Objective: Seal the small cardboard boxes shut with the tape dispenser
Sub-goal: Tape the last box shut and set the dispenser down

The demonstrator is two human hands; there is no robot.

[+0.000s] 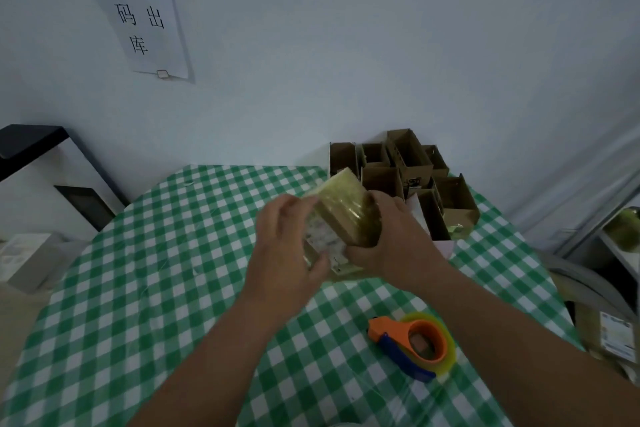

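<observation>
Both hands hold one small cardboard box (341,218) up above the tabletop (138,288), which wears a green-and-white checked cloth. The box is tilted, its far end raised toward the wall, and glossy yellowish tape covers its top and right side; a white printed label shows on the face turned to the left.

The left hand (287,246) holds the box's left side, thumb curled onto the labelled face near the lower corner and fingers reaching up along the far edge. The right hand (391,239) closes its grip round the right side and near end, the thumb laid across the lower front. So the box sits between the two grips, held from both flanks, well clear of the cloth.

The tape dispenser (414,345), orange and blue with a yellowish roll, lies alone on the tabletop near the right forearm, touched by neither hand. At the far right edge of the tabletop stands a cluster of open cardboard boxes (405,177), apparently empty, though the light is dim.
</observation>
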